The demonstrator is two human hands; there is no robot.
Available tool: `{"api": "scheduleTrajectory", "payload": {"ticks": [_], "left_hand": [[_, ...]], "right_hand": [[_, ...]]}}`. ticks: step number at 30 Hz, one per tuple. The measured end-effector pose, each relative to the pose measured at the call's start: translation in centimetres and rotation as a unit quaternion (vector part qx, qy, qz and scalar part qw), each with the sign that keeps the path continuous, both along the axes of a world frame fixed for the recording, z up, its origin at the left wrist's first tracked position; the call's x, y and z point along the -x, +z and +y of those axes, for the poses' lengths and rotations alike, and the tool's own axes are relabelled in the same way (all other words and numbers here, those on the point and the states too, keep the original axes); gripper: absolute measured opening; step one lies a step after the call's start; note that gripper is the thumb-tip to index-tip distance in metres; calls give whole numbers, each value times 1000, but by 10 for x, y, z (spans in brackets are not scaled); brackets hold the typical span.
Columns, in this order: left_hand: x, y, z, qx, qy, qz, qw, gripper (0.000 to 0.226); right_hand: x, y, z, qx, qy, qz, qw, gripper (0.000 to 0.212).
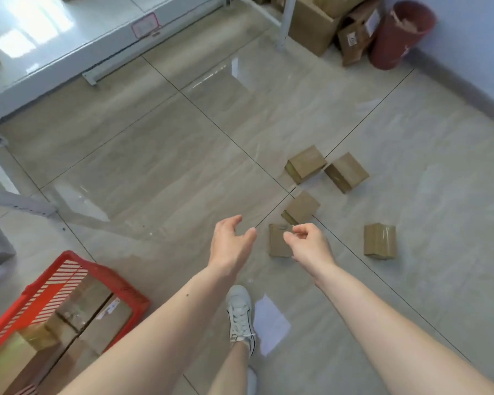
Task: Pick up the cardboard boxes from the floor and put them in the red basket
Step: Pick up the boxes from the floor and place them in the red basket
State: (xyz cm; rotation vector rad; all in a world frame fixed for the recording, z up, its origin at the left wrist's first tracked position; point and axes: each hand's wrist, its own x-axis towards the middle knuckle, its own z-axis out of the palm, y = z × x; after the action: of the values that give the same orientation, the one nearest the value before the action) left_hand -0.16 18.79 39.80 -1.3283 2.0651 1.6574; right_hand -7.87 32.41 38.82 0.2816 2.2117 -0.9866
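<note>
Both hands reach forward over the floor (160, 155), empty. The left hand (232, 243) has its fingers spread and loosely bent; the right hand (310, 244) has its fingers curled in slack, gripping nothing, just above the nearest box (277, 240). Four more cardboard boxes lie loose on the tiles: one just beyond (302, 207), two touching farther out (306, 164) (346, 172), and one well apart to the right (380, 240). The red basket (106, 276) sits behind and to the left, already holding several boxes (92, 302).

The main risk, I judge, is the glossy tile: a box nudged by a fingertip could skid away rather than lift. A white sheet of paper (270, 323) lies beside the person's shoe (240, 312) (slippery if trodden on). Since the basket looks fairly full, a carelessly dropped box could perch on the rim and tumble out.
</note>
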Motion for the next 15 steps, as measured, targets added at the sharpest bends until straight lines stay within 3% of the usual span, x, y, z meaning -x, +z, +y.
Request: {"api": "scheduleTrajectory", "payload": {"ticks": [15], "left_hand": [[186, -29, 19, -23, -50, -14, 998, 54]], "right_hand": [[193, -15, 36, -18, -55, 13, 998, 42]]}}
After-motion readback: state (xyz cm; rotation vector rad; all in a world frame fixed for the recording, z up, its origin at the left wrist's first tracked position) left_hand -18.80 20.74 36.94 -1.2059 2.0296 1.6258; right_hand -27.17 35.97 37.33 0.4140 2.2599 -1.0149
